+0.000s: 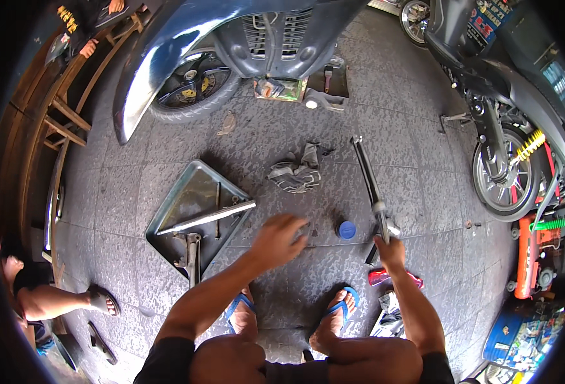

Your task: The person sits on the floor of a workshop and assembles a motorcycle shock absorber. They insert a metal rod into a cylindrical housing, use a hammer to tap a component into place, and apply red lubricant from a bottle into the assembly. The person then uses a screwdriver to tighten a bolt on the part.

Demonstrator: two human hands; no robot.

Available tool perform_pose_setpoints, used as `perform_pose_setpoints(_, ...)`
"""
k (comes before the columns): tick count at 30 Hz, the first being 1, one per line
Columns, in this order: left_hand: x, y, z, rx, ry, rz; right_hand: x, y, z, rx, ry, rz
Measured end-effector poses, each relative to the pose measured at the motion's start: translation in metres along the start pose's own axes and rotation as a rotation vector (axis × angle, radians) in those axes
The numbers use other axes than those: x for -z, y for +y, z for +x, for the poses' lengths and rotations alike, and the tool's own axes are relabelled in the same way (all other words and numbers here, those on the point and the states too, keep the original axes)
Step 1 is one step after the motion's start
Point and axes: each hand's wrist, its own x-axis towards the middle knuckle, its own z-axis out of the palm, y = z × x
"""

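My right hand grips a long metal fork tube assembly, angled up and away from me. My left hand is raised over the floor with fingers loosely bent and apart, holding nothing. A round blue lid or container sits between my hands. At the left, a metal tray holds a shiny tube, a thin rod and a grimy fork leg. A crumpled grey rag lies ahead, and a red object is under my right forearm.
A dark scooter stands ahead, with small boxes beneath. Another motorbike is at right, near an orange cylinder and blue drum. A wooden bench and other people's hand and leg are left.
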Motion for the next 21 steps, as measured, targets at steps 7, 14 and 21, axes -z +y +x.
perform_pose_setpoints(7, 0.07, -0.016, -0.22, 0.679, 0.191, 0.222, -0.077, -0.053, 0.107, -0.063, 0.072, -0.049)
perform_pose_setpoints(14, 0.075, -0.016, -0.315, 1.011, 0.484, 0.281, -0.148, 0.137, 0.271, 0.457, 0.39, -0.89)
perform_pose_setpoints(21, 0.085, -0.006, -0.342, 1.332, 0.221, 0.369, -0.13, 0.001, 0.153, 0.078, 0.049, -0.309)
